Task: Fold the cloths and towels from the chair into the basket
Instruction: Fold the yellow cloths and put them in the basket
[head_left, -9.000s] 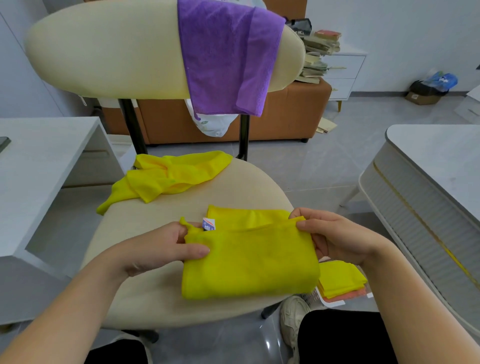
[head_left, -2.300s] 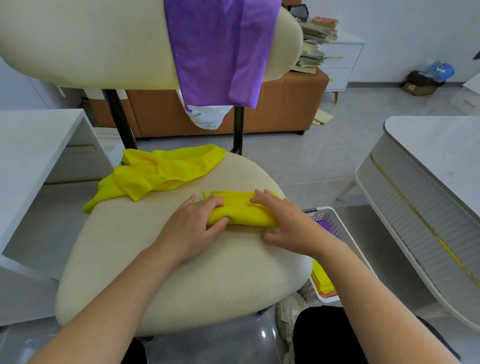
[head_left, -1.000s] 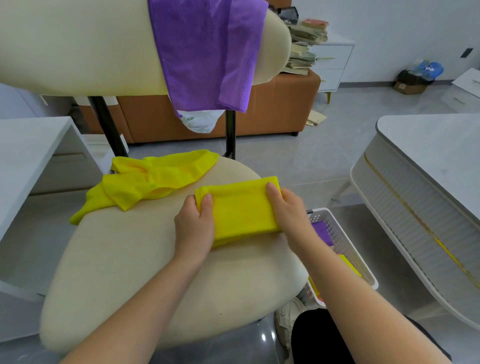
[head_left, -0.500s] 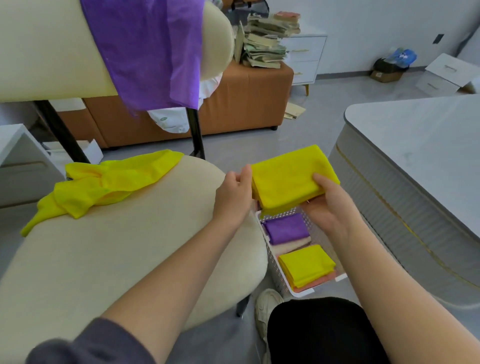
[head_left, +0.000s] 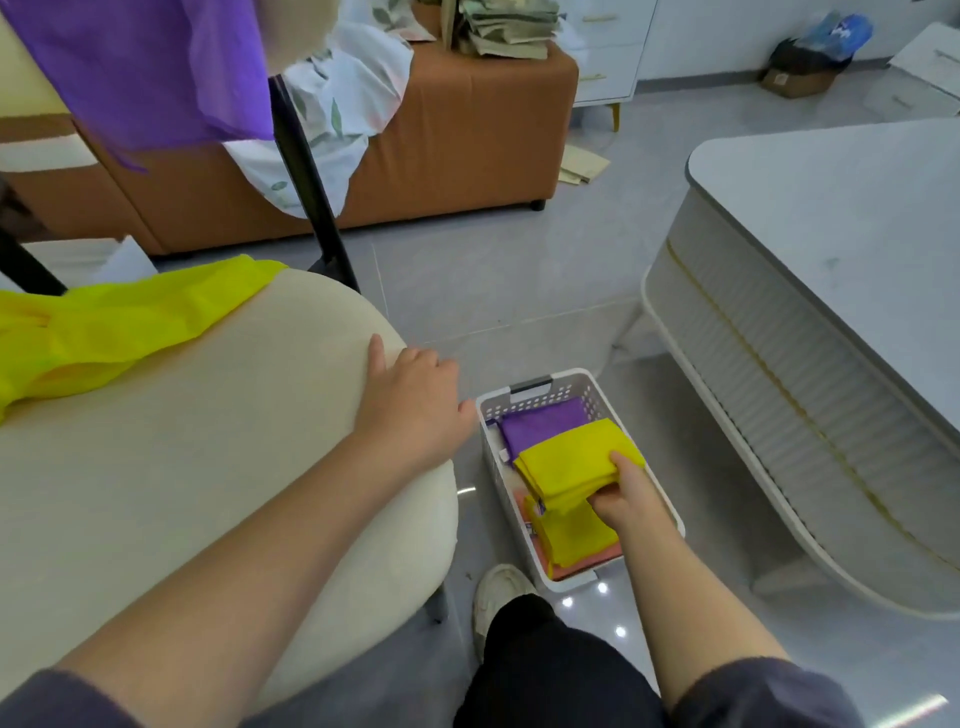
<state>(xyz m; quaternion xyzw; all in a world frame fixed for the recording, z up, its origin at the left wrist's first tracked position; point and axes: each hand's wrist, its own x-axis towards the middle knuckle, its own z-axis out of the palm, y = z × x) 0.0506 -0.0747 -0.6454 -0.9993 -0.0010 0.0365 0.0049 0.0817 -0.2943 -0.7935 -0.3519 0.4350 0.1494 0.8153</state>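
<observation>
The right hand (head_left: 621, 496) is clamping its curled fingers round the near edge of the folded yellow cloth (head_left: 569, 457), holding it inside the white basket (head_left: 540, 385), over a folded purple cloth (head_left: 540, 422) and a lower yellow cloth (head_left: 571, 538), while the left hand (head_left: 415, 410) is resting flat on the edge of the chair seat (head_left: 218, 457). The cloth should be going down level and square to the stack, the fingers releasing only once it is supported and sliding out sideways so the folds are not pulling open. A crumpled yellow cloth (head_left: 114, 327) and a purple towel (head_left: 145, 67) are waiting to be folded.
</observation>
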